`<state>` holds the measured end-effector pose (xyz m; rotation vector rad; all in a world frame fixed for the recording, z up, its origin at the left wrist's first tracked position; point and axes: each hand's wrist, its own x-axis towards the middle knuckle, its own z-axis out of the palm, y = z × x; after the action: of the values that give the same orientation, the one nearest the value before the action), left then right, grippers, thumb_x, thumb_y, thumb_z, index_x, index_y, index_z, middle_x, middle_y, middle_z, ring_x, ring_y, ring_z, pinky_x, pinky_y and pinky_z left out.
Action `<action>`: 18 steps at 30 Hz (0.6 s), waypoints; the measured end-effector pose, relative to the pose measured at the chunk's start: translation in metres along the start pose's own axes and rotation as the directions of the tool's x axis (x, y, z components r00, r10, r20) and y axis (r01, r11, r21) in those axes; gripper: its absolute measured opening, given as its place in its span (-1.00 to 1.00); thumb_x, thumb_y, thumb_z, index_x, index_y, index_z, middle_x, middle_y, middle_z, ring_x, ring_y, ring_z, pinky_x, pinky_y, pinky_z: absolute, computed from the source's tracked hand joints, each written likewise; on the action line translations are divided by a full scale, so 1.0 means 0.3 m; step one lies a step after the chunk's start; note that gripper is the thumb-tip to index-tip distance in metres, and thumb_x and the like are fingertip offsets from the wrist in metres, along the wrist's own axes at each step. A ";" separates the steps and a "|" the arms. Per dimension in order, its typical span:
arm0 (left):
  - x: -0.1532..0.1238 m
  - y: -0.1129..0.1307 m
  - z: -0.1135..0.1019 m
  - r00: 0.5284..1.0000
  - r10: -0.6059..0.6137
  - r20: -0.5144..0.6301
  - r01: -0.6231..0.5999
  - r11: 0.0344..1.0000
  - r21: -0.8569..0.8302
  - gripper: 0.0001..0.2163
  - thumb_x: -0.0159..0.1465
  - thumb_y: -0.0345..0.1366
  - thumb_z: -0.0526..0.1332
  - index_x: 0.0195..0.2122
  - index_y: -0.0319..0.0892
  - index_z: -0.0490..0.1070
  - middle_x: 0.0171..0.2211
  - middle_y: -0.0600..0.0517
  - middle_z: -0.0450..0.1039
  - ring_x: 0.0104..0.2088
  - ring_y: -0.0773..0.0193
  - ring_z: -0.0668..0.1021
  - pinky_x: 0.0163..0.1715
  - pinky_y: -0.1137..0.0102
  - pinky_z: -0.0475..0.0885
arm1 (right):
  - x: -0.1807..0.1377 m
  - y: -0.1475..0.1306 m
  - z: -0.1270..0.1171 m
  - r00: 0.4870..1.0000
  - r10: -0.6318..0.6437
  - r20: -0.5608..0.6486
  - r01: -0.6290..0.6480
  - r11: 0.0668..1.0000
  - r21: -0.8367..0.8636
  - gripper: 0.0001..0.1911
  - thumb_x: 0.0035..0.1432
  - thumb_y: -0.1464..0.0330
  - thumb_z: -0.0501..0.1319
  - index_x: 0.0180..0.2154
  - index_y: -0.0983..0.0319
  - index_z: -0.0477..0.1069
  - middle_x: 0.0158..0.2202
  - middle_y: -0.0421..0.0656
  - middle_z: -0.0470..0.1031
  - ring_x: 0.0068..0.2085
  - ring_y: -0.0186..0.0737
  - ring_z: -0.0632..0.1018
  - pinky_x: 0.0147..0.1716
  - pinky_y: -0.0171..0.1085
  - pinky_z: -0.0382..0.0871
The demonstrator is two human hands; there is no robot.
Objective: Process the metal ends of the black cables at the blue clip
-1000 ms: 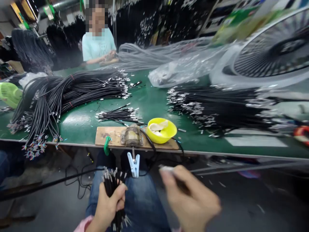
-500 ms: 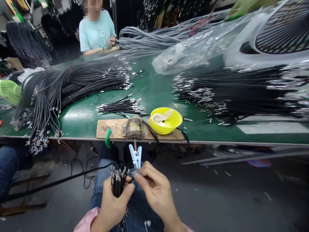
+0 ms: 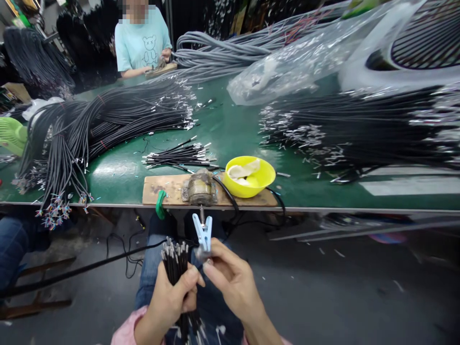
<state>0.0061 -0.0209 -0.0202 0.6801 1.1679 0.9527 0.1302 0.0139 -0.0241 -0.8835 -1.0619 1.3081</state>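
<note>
My left hand is wrapped round an upright bundle of short black wires with bare metal tips, held over my lap. My right hand is beside it, fingers pinched on the end of one wire from the bundle, just below a light blue clothes peg. The peg hangs from a small motor fixed on a wooden board at the table's near edge. A yellow bowl with pale scraps sits on the board's right end.
The green table carries big heaps of black cables at left and right, a small pile of cut wires, grey cables, a plastic bag. A person in a light blue shirt works opposite. A black cord runs under the table.
My right hand came in from the right, where it was blurred, to the wire bundle and now pinches one wire under the peg. The view shifted slightly downward.
</note>
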 end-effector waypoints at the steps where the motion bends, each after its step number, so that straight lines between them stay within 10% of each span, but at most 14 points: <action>1: 0.001 -0.002 0.001 1.000 -0.005 0.003 0.005 1.000 0.000 -0.59 0.07 0.07 0.27 -0.46 -0.23 0.34 -0.78 0.23 0.09 -0.82 0.56 0.10 -0.79 0.52 -0.02 | 0.000 -0.003 0.001 1.000 -0.006 0.014 0.007 1.000 -0.029 -0.74 0.03 0.16 0.28 -0.48 0.23 0.48 -0.51 -0.16 0.39 -0.47 -0.24 0.41 -0.50 -0.31 0.32; 6: 0.002 -0.040 0.016 0.995 0.002 -0.096 -0.003 1.000 -0.005 -0.55 -0.09 0.06 0.37 -0.45 -0.17 0.23 -0.68 0.21 0.16 -0.75 0.54 0.17 -0.74 0.52 0.09 | -0.022 0.016 0.039 0.997 -0.025 -0.076 0.026 1.000 0.011 -0.75 0.12 0.24 0.21 -0.54 0.21 0.36 -0.55 -0.22 0.30 -0.53 -0.30 0.35 -0.57 -0.35 0.26; 12: 0.000 -0.042 0.018 0.984 0.019 -0.177 -0.017 1.000 0.017 -0.59 -0.01 0.00 0.35 -0.40 -0.17 0.23 -0.62 0.17 0.26 -0.71 0.51 0.23 -0.71 0.51 0.14 | -0.023 0.010 0.032 0.880 -0.459 -0.119 0.379 0.833 -0.404 -0.83 0.09 0.52 0.19 -0.46 0.16 0.43 -0.51 -0.20 0.38 -0.43 -0.25 0.39 -0.40 -0.28 0.30; 15: 0.005 -0.010 0.012 0.987 0.060 -0.147 -0.054 0.998 0.044 -0.63 -0.02 -0.02 0.36 -0.44 -0.18 0.28 -0.67 0.16 0.26 -0.72 0.48 0.25 -0.71 0.50 0.17 | -0.004 0.000 0.004 0.990 -0.139 -0.022 0.136 0.984 -0.118 -0.80 0.10 0.25 0.23 -0.51 0.18 0.42 -0.54 -0.18 0.36 -0.47 -0.23 0.40 -0.48 -0.28 0.31; 18: 0.012 0.028 0.017 0.983 0.130 -0.128 -0.121 0.990 0.076 -0.69 -0.06 -0.12 0.41 -0.50 -0.19 0.35 -0.56 0.06 0.40 -0.52 0.32 0.45 -0.45 0.41 0.39 | 0.019 -0.008 -0.021 0.945 0.254 0.207 -0.296 0.933 0.203 -0.59 -0.10 -0.01 0.30 -0.49 0.22 0.43 -0.59 -0.19 0.34 -0.53 -0.24 0.40 -0.56 -0.28 0.29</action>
<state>0.0091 -0.0138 -0.0131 0.7610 1.2916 1.0815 0.1367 0.0197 -0.0232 -0.7677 -0.9176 1.7372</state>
